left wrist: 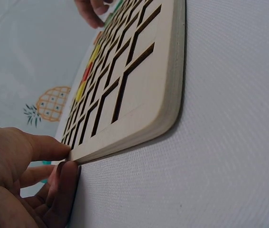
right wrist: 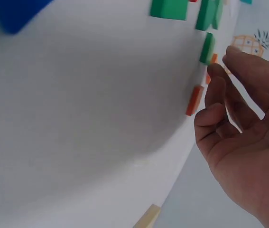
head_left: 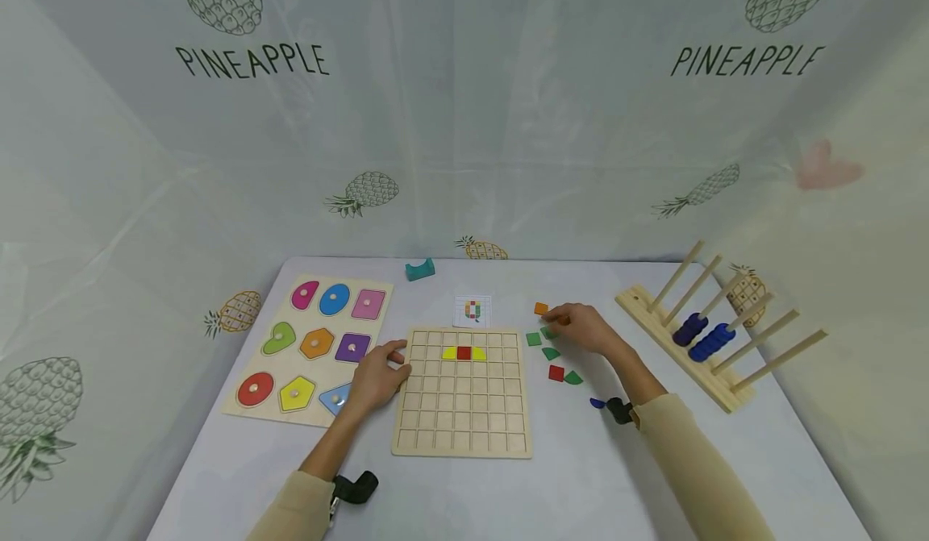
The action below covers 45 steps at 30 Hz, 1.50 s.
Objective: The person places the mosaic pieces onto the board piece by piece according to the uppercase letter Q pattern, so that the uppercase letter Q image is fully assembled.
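Note:
My left hand (head_left: 379, 377) touches the left edge of a wooden grid board (head_left: 464, 436) with thumb and fingertips. One row of the board holds a red square (head_left: 464, 353) between two yellow pieces, one of them at the left (head_left: 450, 353). Over the loose pieces right of the board hovers my right hand (head_left: 584, 327), fingers bent and apart, with nothing visible between them. Closest to its fingertips are an orange square (head_left: 540, 309) and a green piece (head_left: 547, 332). In the right wrist view, an orange piece (right wrist: 194, 100) lies beside the fingers.
A pattern card (head_left: 472, 311) lies behind the board. At left is a shape puzzle (head_left: 272, 347); at right, a peg stand (head_left: 682, 347) with blue beads. More green pieces, a red square (head_left: 556, 373) and a blue piece (head_left: 597, 403) lie nearby. A teal object (head_left: 420, 269) sits at the back.

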Each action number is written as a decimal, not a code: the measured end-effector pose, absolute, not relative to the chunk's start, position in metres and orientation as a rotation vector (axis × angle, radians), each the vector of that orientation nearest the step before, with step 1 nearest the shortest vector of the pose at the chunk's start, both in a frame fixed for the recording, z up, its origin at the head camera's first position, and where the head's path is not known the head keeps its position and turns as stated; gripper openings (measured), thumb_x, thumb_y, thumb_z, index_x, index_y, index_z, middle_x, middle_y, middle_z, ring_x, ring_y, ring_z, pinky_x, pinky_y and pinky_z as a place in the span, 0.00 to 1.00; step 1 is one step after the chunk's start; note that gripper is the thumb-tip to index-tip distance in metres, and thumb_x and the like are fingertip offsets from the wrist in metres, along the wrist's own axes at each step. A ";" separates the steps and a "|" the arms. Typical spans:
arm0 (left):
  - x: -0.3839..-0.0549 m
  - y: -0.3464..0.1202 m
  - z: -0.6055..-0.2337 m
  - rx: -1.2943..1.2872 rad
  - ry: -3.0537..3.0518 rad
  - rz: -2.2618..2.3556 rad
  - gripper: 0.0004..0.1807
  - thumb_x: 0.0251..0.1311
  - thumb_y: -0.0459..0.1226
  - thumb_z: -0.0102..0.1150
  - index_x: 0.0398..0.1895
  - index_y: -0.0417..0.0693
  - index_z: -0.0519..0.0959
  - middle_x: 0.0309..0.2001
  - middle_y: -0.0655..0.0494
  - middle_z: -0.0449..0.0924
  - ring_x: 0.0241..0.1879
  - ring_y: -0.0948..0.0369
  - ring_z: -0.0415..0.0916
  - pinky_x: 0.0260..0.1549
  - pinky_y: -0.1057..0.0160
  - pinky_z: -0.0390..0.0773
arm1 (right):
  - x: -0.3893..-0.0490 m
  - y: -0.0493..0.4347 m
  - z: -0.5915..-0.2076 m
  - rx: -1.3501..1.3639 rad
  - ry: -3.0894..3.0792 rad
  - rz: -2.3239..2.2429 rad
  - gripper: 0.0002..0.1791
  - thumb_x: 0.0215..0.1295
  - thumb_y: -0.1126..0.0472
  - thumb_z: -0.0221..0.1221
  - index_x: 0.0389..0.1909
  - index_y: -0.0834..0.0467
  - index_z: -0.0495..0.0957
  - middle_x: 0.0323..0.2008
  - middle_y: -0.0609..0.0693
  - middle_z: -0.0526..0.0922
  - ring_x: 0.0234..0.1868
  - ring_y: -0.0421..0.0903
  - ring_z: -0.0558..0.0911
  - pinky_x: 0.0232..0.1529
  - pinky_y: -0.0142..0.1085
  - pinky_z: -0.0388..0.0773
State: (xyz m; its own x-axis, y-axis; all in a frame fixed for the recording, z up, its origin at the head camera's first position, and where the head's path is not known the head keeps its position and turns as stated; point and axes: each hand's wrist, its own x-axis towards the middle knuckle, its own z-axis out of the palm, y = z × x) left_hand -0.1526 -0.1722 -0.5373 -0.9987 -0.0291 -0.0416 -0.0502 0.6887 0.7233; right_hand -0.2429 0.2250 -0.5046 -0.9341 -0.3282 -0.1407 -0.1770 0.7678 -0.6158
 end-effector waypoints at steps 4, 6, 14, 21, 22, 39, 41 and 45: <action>-0.152 -0.172 -0.538 -0.061 2.861 1.230 0.27 0.57 0.35 0.68 0.61 0.42 0.79 0.37 0.53 0.81 0.28 0.62 0.72 0.25 0.64 0.69 | -0.243 0.226 -0.512 -0.388 2.723 -0.868 0.16 0.67 0.64 0.60 0.55 0.58 0.84 0.53 0.57 0.82 0.48 0.53 0.76 0.51 0.48 0.76; -0.152 -0.172 -0.539 -0.061 2.858 1.231 0.27 0.57 0.35 0.68 0.61 0.42 0.79 0.37 0.53 0.81 0.28 0.62 0.72 0.25 0.64 0.69 | -0.243 0.226 -0.514 -0.399 2.741 -0.832 0.16 0.67 0.64 0.61 0.55 0.58 0.84 0.50 0.54 0.82 0.46 0.51 0.76 0.49 0.46 0.76; -0.152 -0.172 -0.539 -0.067 2.870 1.218 0.27 0.56 0.35 0.68 0.61 0.42 0.79 0.37 0.53 0.81 0.29 0.62 0.72 0.26 0.63 0.69 | -0.239 0.224 -0.515 -0.453 2.808 -0.744 0.13 0.67 0.65 0.62 0.51 0.61 0.85 0.47 0.54 0.81 0.43 0.49 0.77 0.48 0.46 0.77; -0.152 -0.172 -0.537 -0.068 2.879 1.216 0.27 0.56 0.36 0.68 0.61 0.43 0.79 0.37 0.55 0.81 0.30 0.62 0.72 0.28 0.63 0.69 | -0.236 0.223 -0.520 -0.435 2.839 -0.740 0.11 0.66 0.63 0.63 0.48 0.57 0.85 0.43 0.51 0.80 0.42 0.49 0.75 0.48 0.45 0.76; -0.152 -0.172 -0.537 -0.067 2.877 1.218 0.27 0.56 0.36 0.68 0.61 0.42 0.79 0.37 0.54 0.81 0.29 0.62 0.72 0.27 0.63 0.69 | -0.236 0.223 -0.520 -0.434 2.843 -0.741 0.11 0.66 0.63 0.63 0.48 0.57 0.85 0.43 0.51 0.80 0.42 0.49 0.75 0.48 0.45 0.76; -0.151 -0.171 -0.537 -0.072 2.867 1.220 0.26 0.57 0.35 0.68 0.61 0.42 0.79 0.37 0.53 0.80 0.28 0.62 0.71 0.25 0.64 0.68 | -0.235 0.224 -0.517 -0.422 2.839 -0.759 0.11 0.64 0.62 0.65 0.47 0.58 0.84 0.39 0.49 0.80 0.40 0.48 0.77 0.46 0.44 0.78; -0.151 -0.171 -0.537 -0.073 2.872 1.210 0.26 0.57 0.35 0.68 0.61 0.42 0.79 0.37 0.54 0.80 0.29 0.62 0.71 0.25 0.64 0.68 | -0.235 0.224 -0.516 -0.422 2.824 -0.769 0.11 0.65 0.62 0.65 0.47 0.57 0.83 0.39 0.49 0.81 0.40 0.47 0.77 0.45 0.43 0.78; -0.151 -0.171 -0.538 -0.070 2.872 1.208 0.26 0.57 0.35 0.68 0.61 0.42 0.79 0.37 0.53 0.80 0.28 0.62 0.71 0.26 0.64 0.68 | -0.234 0.226 -0.515 -0.427 2.790 -0.799 0.10 0.66 0.62 0.64 0.48 0.57 0.82 0.38 0.48 0.82 0.39 0.47 0.77 0.43 0.42 0.78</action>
State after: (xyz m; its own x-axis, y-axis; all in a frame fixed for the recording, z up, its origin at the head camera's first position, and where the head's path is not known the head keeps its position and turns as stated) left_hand -0.1513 -0.1710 -0.5377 -0.9987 -0.0318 -0.0404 -0.0511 0.6987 0.7135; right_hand -0.2339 0.2261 -0.5155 -0.9364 -0.3302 -0.1184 -0.2174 0.8113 -0.5427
